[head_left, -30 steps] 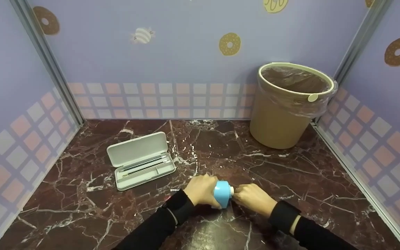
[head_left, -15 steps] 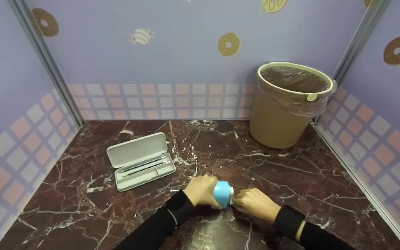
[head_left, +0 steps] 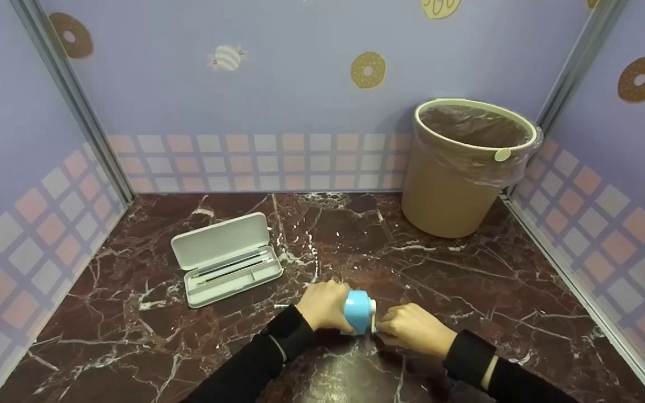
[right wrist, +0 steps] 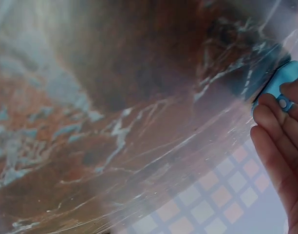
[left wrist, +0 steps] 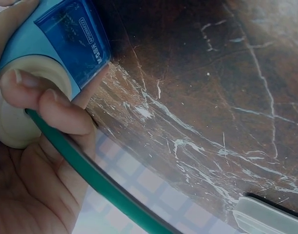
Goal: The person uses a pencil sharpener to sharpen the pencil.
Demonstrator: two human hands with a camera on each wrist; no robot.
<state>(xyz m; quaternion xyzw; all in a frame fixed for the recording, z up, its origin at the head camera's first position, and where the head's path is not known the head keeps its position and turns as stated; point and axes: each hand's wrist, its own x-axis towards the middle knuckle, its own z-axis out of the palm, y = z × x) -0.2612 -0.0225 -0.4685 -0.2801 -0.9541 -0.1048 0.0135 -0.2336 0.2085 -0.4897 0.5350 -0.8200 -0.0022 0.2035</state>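
My left hand (head_left: 325,307) grips a blue crank pencil sharpener (head_left: 358,312) lying on its side low over the tabletop. In the left wrist view, a green pencil (left wrist: 105,187) with a dark stripe sticks out of the sharpener's cream front (left wrist: 10,124), and my fingertips rest over its entry hole. The transparent blue shavings drawer (left wrist: 78,39) shows beside it. At the sharpener's other end, my right hand (head_left: 415,328) pinches the handle of the cream crank (head_left: 373,320); the fingers hide most of the knob.
To the left an open pale pencil case (head_left: 221,243) holds slim pencils (head_left: 235,268) in its tray. A tan bin (head_left: 448,190) with a clear liner stands at the back right. White specks (head_left: 310,238) dot the marbled tabletop, and patterned walls enclose it.
My right hand has shifted slightly down and right with the crank, whose arm now shows more clearly. The left hand and sharpener stay nearly still.
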